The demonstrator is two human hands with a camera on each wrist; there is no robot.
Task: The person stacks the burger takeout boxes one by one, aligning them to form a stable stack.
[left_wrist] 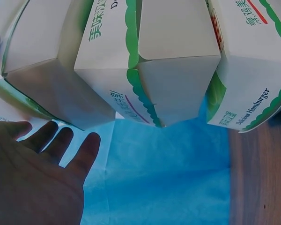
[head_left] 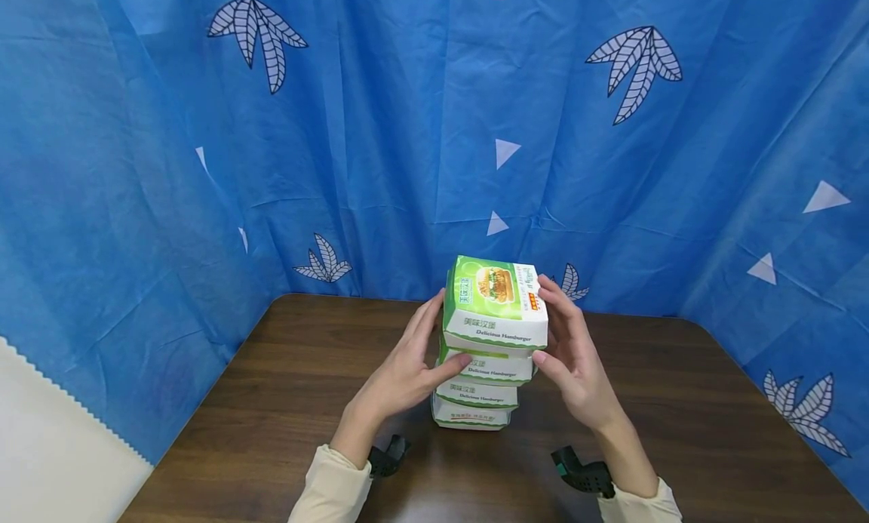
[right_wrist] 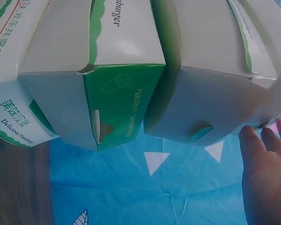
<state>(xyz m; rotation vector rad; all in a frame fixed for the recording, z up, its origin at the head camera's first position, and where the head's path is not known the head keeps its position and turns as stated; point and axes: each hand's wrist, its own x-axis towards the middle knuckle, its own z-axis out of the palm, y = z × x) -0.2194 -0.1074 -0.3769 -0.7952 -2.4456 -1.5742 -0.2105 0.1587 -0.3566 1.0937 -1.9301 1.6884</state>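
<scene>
Several hamburger boxes stand in one stack. In the head view the top box [head_left: 498,325] shows its green lid with a burger picture. Beneath it sit the second box [head_left: 502,368], the third box [head_left: 478,393] and the bottom box [head_left: 471,415], which rests on the table [head_left: 299,402]. My left hand [head_left: 407,376] is at the stack's left side, straight fingers by the top box and thumb over the second box's front. My right hand [head_left: 580,361] is on the right side, fingertips at the lid's edge and thumb at the lower front corner. In both wrist views the fingers look extended.
A blue curtain [head_left: 387,130] with leaf and triangle prints hangs behind and beside the table. White cloth [head_left: 47,440] shows at the lower left. Each wrist wears a black strap mount, the left mount [head_left: 388,456] and the right mount [head_left: 582,474].
</scene>
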